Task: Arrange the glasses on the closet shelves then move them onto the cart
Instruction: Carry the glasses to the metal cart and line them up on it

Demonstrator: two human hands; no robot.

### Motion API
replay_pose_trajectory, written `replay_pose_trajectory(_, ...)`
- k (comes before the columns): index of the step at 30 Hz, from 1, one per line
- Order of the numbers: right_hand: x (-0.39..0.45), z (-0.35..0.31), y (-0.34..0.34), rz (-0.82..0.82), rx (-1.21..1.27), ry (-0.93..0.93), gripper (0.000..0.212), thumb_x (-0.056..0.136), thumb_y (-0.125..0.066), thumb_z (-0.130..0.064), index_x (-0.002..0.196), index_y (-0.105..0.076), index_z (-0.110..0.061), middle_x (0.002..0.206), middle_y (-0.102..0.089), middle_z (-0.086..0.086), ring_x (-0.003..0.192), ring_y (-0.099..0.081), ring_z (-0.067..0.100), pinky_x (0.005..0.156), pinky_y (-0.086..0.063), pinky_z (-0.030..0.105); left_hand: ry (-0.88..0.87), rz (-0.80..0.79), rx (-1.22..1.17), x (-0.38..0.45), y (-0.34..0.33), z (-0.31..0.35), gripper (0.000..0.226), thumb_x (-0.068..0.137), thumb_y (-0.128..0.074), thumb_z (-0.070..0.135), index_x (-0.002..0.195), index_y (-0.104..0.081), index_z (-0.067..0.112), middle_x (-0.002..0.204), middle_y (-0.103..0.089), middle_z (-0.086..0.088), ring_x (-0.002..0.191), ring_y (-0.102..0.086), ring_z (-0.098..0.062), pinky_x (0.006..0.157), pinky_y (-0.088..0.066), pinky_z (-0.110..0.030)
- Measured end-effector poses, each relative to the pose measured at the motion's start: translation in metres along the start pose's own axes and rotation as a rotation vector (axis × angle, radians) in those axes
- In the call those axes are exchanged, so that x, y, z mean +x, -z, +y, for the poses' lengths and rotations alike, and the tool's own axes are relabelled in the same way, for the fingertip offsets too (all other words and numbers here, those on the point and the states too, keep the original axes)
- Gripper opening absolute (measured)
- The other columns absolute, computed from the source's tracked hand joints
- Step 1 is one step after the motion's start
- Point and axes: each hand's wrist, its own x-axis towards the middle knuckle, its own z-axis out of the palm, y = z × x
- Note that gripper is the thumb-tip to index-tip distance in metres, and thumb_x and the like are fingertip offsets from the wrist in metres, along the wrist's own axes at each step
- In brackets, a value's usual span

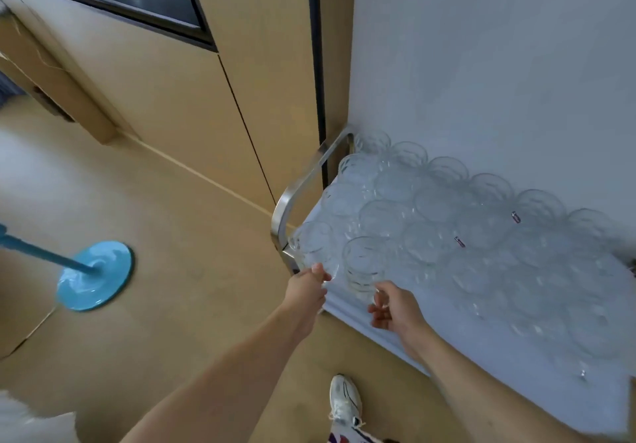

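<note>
Tan floor (pixel 192 236); blue stand base (pixel 94 275) left of cart (pixel 344 308).

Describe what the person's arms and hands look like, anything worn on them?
Both forearms are bare as far as the frame shows: no sleeves, gloves, watch or bracelets. No rings show on the left hand or the right hand, though the picture is a little blurred. Below, a white sneaker with dark lines is worn.

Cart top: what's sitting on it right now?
The cart top is packed with clear glasses, rows reaching back to the wall. Left hand and right hand are at the front ones. Its surface beneath them is mostly covered.
</note>
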Motion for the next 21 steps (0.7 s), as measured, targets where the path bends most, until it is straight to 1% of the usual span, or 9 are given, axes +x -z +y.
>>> replay_pose_trajectory(2, 0.008, 0.005, 0.000, -0.005, 0.011, 0.008, 0.033, 0.094, -0.057, -0.024, 0.064, -0.055, -0.009, 0.073, -0.062, 0.015, 0.066, -0.054, 0.024, 0.067, -0.052, 0.040, -0.013, 0.014, 0.031, 0.006, -0.004, -0.003, 0.039, 0.106, -0.048, 0.041, 0.097, -0.069, 0.009, 0.091, -0.062, -0.007, 0.089, -0.059, -0.022, 0.092, -0.051, -0.037)
replay_pose_trajectory(4, 0.015, 0.009, 0.001, -0.003, 0.025, 0.023, 0.034, 0.096, -0.057, -0.024, 0.065, -0.056, -0.008, 0.074, -0.063, 0.015, 0.069, -0.058, 0.024, 0.071, -0.053, 0.043, -0.022, 0.022, 0.038, 0.013, -0.007, -0.005, 0.038, 0.106, -0.048, 0.040, 0.096, -0.069, 0.010, 0.104, -0.066, -0.006, 0.104, -0.062, -0.020, 0.101, -0.049, -0.038)
replay_pose_trajectory(10, 0.032, 0.023, 0.011, -0.013, 0.113, 0.066, 0.038, 0.098, -0.058, -0.019, 0.062, -0.059, -0.011, 0.080, -0.066, 0.021, 0.073, -0.061, 0.026, 0.079, -0.054, 0.048, -0.028, 0.011, 0.090, 0.029, -0.018, -0.007, 0.030, 0.106, -0.051, 0.030, 0.098, -0.072, 0.010, 0.116, -0.066, -0.003, 0.112, -0.059, -0.012, 0.098, -0.047, -0.028)
replay_pose_trajectory(12, 0.034, 0.027, 0.013, -0.024, 0.129, 0.085, 0.031, 0.099, -0.060, -0.018, 0.071, -0.063, -0.005, 0.078, -0.065, 0.019, 0.075, -0.059, 0.028, 0.077, -0.052, 0.047, -0.013, 0.002, 0.078, 0.033, -0.021, -0.006, 0.024, 0.105, -0.053, 0.022, 0.097, -0.072, 0.009, 0.116, -0.067, -0.003, 0.108, -0.060, -0.011, 0.095, -0.047, -0.027)
replay_pose_trajectory(13, 0.035, 0.029, 0.013, -0.021, 0.136, 0.099, 0.029, 0.099, -0.060, -0.018, 0.074, -0.063, -0.003, 0.076, -0.063, 0.017, 0.075, -0.058, 0.028, 0.076, -0.051, 0.046, 0.000, 0.002, 0.064, 0.035, -0.023, -0.004, 0.020, 0.104, -0.055, 0.018, 0.096, -0.071, 0.009, 0.112, -0.069, -0.003, 0.101, -0.061, -0.010, 0.092, -0.048, -0.026)
replay_pose_trajectory(15, 0.037, 0.032, 0.011, -0.007, 0.106, 0.132, 0.034, 0.100, -0.061, -0.020, 0.072, -0.061, 0.000, 0.072, -0.062, 0.015, 0.075, -0.058, 0.026, 0.075, -0.051, 0.045, 0.027, 0.006, 0.047, 0.036, -0.025, 0.000, 0.014, 0.101, -0.060, 0.013, 0.093, -0.070, 0.009, 0.099, -0.070, -0.001, 0.086, -0.062, -0.009, 0.083, -0.050, -0.023)
replay_pose_trajectory(16, 0.037, 0.033, 0.010, 0.000, 0.081, 0.147, 0.037, 0.100, -0.061, -0.021, 0.072, -0.060, 0.002, 0.072, -0.063, 0.017, 0.074, -0.059, 0.025, 0.075, -0.052, 0.044, 0.036, 0.008, 0.044, 0.037, -0.026, 0.002, 0.012, 0.100, -0.062, 0.013, 0.092, -0.070, 0.008, 0.094, -0.071, 0.000, 0.083, -0.063, -0.009, 0.080, -0.051, -0.023)
replay_pose_trajectory(18, 0.038, 0.034, 0.010, 0.016, 0.050, 0.170, 0.036, 0.100, -0.062, -0.023, 0.076, -0.063, 0.003, 0.079, -0.067, 0.023, 0.073, -0.059, 0.024, 0.077, -0.054, 0.047, 0.039, 0.011, 0.041, 0.040, -0.026, 0.003, 0.010, 0.099, -0.065, 0.014, 0.091, -0.069, 0.009, 0.093, -0.073, -0.002, 0.088, -0.066, -0.012, 0.082, -0.053, -0.026)
replay_pose_trajectory(21, 0.040, 0.037, 0.010, 0.052, -0.024, 0.203, 0.031, 0.098, -0.063, -0.033, 0.077, -0.069, -0.011, 0.083, -0.070, 0.016, 0.072, -0.063, 0.027, 0.081, -0.055, 0.050, 0.057, 0.012, 0.045, 0.043, -0.025, 0.005, 0.006, 0.097, -0.069, 0.016, 0.097, -0.069, 0.010, 0.100, -0.075, -0.004, 0.101, -0.068, -0.018, 0.097, -0.054, -0.035)
